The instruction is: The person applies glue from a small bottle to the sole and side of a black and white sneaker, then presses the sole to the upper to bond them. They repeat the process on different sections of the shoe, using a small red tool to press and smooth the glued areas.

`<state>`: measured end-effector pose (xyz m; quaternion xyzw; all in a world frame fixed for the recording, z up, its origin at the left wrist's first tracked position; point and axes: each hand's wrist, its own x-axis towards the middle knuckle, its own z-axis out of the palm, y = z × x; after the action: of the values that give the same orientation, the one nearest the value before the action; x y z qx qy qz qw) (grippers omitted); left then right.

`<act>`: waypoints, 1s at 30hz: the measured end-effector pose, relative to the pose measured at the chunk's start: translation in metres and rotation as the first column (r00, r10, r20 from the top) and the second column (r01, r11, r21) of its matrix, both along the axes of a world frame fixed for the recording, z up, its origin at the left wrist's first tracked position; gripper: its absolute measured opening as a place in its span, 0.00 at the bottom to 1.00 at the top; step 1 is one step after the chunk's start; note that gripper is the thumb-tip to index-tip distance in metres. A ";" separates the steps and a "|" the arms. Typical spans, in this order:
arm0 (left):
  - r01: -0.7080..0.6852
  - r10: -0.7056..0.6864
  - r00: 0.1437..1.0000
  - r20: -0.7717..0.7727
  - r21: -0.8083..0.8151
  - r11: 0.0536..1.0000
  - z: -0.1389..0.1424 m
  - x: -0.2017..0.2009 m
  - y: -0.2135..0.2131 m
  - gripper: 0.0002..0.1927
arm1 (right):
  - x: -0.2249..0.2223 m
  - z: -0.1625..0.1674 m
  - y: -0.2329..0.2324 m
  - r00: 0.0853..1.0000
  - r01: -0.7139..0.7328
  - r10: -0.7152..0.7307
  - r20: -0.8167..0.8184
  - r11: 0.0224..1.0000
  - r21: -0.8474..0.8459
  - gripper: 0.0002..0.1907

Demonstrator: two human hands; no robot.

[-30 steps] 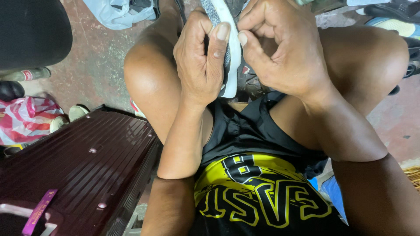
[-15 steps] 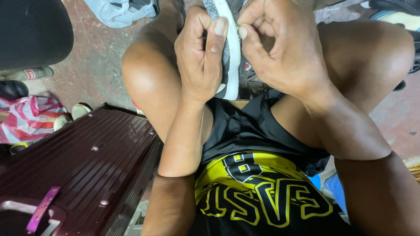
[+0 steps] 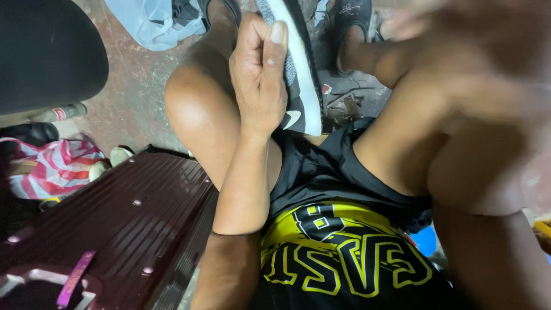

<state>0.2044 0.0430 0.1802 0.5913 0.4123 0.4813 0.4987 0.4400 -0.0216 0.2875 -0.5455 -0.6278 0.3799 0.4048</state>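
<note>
we're looking down at a worn reddish concrete floor (image 3: 135,106) w/ clutter around: a dark maroon ribbed hard-shell suitcase (image 3: 115,229) at lower left, a pink-and-white striped bag (image 3: 54,166) beside it, a pale blue bag (image 3: 152,23) at top, a black sandal (image 3: 350,26) farther up. we sit w/ bare knees up, in black shorts (image 3: 327,172) and a black jersey w/ yellow lettering (image 3: 338,258).

our left hand (image 3: 258,80) is raised between the knees, forearm running up from the elbow nr the suitcase, wrist straight, back of hand toward the camera. its fingers are curled shut around a grey-and-black sneaker (image 3: 295,74), thumb (image 3: 274,49) pressed flat along the white sole edge. shoe stands nearly upright, sole edge facing us, just above the shorts.

our right hand (image 3: 459,40) is at upper right, clear of the shoe, heavily motion-blurred; can't tell if its fingers are spread or closed. right forearm crosses over the right thigh.
</note>
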 end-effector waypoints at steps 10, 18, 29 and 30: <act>-0.312 0.259 0.926 -0.276 -0.172 0.934 0.051 0.047 0.010 0.09 | 0.148 -0.153 -0.071 0.705 0.682 -0.703 0.089 0.638 -0.357 0.12; -0.189 0.189 0.981 -0.049 0.019 0.982 0.035 0.076 0.037 0.18 | 0.161 -0.297 -0.039 0.834 0.509 -0.548 0.072 0.711 -0.486 0.21; -0.208 0.195 0.970 -0.145 -0.080 0.975 0.018 0.063 0.044 0.13 | 0.151 -0.408 0.114 0.748 0.461 -0.366 0.554 0.887 -0.037 0.07; -0.212 0.195 0.973 -0.122 -0.145 0.966 0.021 0.063 0.045 0.13 | 0.145 -0.408 0.123 0.814 0.501 -0.438 0.382 0.861 -0.081 0.06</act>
<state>0.2679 0.0883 0.2012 0.5296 0.5337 0.4636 0.4688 0.5847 0.1013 -0.1202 -0.7766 -0.4984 0.2188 0.3172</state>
